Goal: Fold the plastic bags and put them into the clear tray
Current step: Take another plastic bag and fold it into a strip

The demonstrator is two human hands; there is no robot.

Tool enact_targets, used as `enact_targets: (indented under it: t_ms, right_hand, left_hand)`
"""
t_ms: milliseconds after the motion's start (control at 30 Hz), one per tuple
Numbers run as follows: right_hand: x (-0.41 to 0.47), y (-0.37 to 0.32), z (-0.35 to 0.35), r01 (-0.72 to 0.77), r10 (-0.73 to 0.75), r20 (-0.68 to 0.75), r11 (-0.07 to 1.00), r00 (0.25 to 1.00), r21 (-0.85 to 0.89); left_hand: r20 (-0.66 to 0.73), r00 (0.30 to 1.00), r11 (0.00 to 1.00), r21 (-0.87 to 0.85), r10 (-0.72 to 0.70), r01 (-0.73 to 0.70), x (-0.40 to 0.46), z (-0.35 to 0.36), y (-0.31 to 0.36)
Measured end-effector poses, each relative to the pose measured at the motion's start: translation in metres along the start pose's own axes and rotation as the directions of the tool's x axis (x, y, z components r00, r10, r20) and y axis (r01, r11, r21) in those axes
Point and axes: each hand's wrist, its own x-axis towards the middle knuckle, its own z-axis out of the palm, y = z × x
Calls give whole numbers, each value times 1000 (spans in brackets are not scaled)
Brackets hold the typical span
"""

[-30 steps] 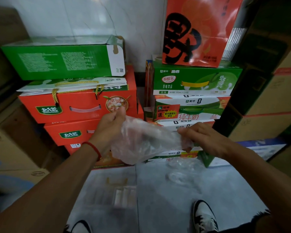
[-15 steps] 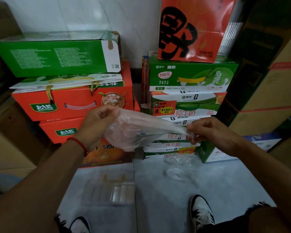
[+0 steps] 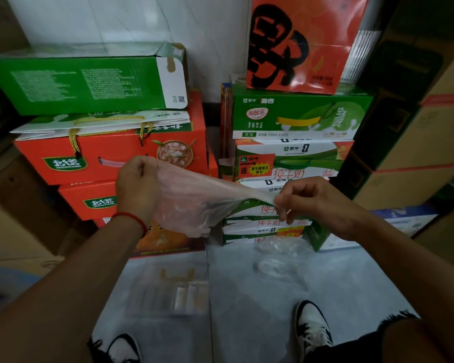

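Both hands now stretch the plastic bag (image 3: pixel 194 203) flatter than before at frame centre. Left hand (image 3: pixel 136 187) grips one end, right hand (image 3: pixel 312 203) pinches the other. Clear tray (image 3: pixel 173 292) lies on the floor (image 3: pixel 338 284) at lower centre.

- A shop stockroom or storage corner.
- Stacked red gift boxes (image 3: pixel 110 158) at 10 o'clock.
- Milk cartons (image 3: pixel 296 119) piled at 1 o'clock.
- Brown shipping cartons (image 3: pixel 427 142) at 3 o'clock.
- Grey tiled floor (image 3: pixel 247 297).
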Motion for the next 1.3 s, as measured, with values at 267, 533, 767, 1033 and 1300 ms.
enact_targets:
  t_ms: [267, 533, 767, 1033, 1300]
  right_hand:
    - [6, -6, 5, 69, -33, -111, 939, 993, 338]
    - [3, -11, 9, -103, 78, 83, 921, 994, 377]
    - [1, -10, 10, -5, -11, 48, 950, 999, 311]
    - [7, -13, 20, 144, -170, -469, 985, 867, -91]
    - [15, -18, 26, 204, -174, -518, 979, 837, -1]
  left_hand:
    - [38, 959, 938, 200, 280, -282, -4, -8, 7]
    - [65, 936, 914, 200, 347, -353, -6, -9, 13]
    - [79, 952, 939, 158, 296, -305, -4, -10, 11]
    - [111, 971, 972, 76, 212, -221, -1, -11, 5]
    - [44, 986, 977, 132, 163, -167, -3, -8, 3]
